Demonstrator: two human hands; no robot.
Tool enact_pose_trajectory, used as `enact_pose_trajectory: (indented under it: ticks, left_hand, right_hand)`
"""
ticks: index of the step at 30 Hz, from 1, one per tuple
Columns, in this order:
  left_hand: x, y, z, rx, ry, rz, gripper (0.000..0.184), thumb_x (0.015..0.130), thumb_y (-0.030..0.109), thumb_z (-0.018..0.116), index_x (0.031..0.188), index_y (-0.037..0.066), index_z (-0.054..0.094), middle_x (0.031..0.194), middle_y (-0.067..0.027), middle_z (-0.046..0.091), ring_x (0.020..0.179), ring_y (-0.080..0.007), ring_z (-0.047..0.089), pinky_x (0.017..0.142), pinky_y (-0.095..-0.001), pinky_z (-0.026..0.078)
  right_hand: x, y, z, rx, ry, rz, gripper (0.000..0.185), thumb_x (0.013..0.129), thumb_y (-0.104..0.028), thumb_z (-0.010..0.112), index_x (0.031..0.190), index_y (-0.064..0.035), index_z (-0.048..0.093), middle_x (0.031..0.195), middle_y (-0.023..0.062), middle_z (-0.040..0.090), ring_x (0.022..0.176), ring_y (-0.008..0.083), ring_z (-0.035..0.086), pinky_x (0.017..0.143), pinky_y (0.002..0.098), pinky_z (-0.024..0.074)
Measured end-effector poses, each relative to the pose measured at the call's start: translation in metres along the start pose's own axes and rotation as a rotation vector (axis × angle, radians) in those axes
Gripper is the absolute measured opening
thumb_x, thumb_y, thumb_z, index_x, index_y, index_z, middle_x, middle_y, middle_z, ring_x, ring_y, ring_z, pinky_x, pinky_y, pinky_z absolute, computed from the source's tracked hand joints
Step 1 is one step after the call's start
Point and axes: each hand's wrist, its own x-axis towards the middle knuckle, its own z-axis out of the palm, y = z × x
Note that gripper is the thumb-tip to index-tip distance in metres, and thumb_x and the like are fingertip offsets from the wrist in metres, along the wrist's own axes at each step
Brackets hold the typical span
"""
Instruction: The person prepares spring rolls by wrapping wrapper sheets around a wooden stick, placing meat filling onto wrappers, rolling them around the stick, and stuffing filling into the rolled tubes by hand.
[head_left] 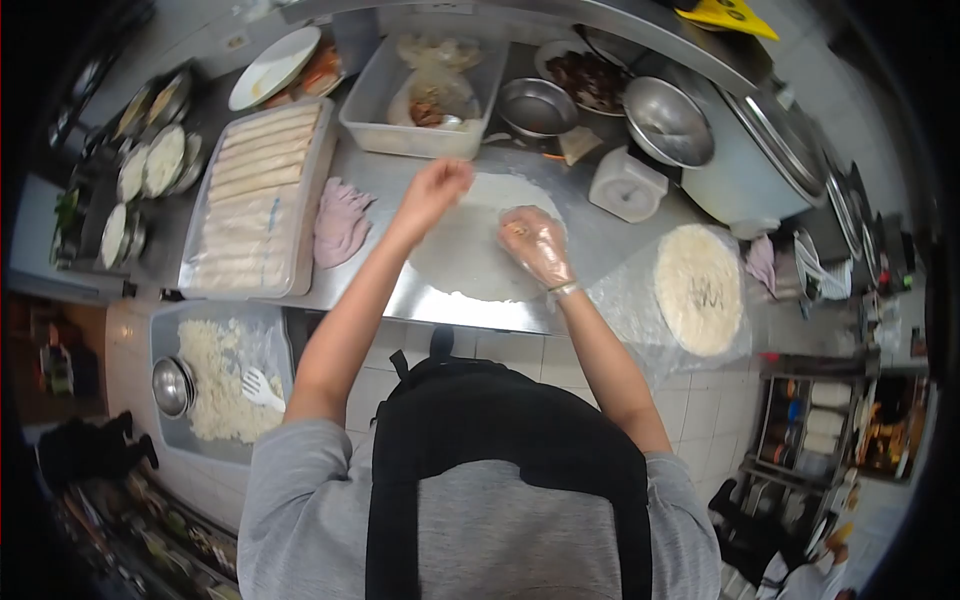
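Note:
A thin, pale round sheet (465,262) lies flat on the steel counter (345,285) in front of me. My left hand (437,190) is over the sheet's upper left edge, bare, with its fingers curled; whether anything is between them is too blurred to tell. On the right part of the sheet is my right hand (532,243), in a clear plastic glove. Its fingers are bent around a small brownish lump that I cannot make out clearly. Behind the hands stands a clear tub (400,138) with a bag of reddish-brown filling (430,108).
On the left are a tub of pale rolls (245,200) and a pink cloth (341,222). A metal bowl (538,107), a white scale (627,185) and a round sheet on plastic (698,290) are to the right. Below left sits a bin of white crumbs (215,400).

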Motion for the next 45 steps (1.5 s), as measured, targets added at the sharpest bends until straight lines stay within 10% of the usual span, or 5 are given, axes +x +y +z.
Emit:
enact_pose_trajectory:
  ticks: [5,20,32,45]
  left_hand:
    - [-0.109,-0.06,0.0,0.677,0.134,0.27,0.023,0.077,0.013,0.068,0.097,0.004,0.063,0.108,-0.0141,0.062,0.104,-0.0348,0.056,0.089,-0.0414,0.045]
    - [-0.129,-0.07,0.007,0.734,0.216,0.348,0.024,0.079,0.016,0.068,0.102,0.008,0.063,0.123,-0.0099,0.059,0.117,-0.0297,0.052,0.098,-0.041,0.038]
    - [-0.13,-0.069,0.008,0.744,0.218,0.358,0.026,0.079,0.016,0.068,0.103,0.008,0.063,0.123,-0.0099,0.058,0.117,-0.0304,0.051,0.099,-0.0418,0.039]
    - [-0.13,-0.068,0.008,0.761,0.214,0.376,0.027,0.079,0.017,0.069,0.103,0.008,0.062,0.122,-0.0105,0.058,0.116,-0.0308,0.051,0.1,-0.0426,0.039]
  right_hand:
    - [0.008,0.005,0.045,-0.19,-0.26,-0.147,0.035,0.075,-0.023,0.072,0.105,-0.0071,0.063,0.1,0.0157,0.062,0.097,0.0359,0.059,0.083,0.0443,0.0482]
    - [0.017,-0.002,0.013,-0.286,-0.469,0.023,0.05,0.073,-0.023,0.074,0.116,-0.0043,0.059,0.107,0.0184,0.058,0.102,0.0367,0.056,0.089,0.0435,0.0457]
    - [0.013,0.007,0.035,-0.329,-0.389,-0.364,0.043,0.077,-0.023,0.072,0.116,-0.0071,0.061,0.11,0.0158,0.059,0.103,0.0337,0.057,0.088,0.0437,0.0479]
    - [0.011,0.017,0.018,-0.247,-0.434,-0.14,0.067,0.068,-0.027,0.078,0.125,-0.0046,0.053,0.111,0.0181,0.055,0.108,0.0372,0.052,0.097,0.0461,0.0413]
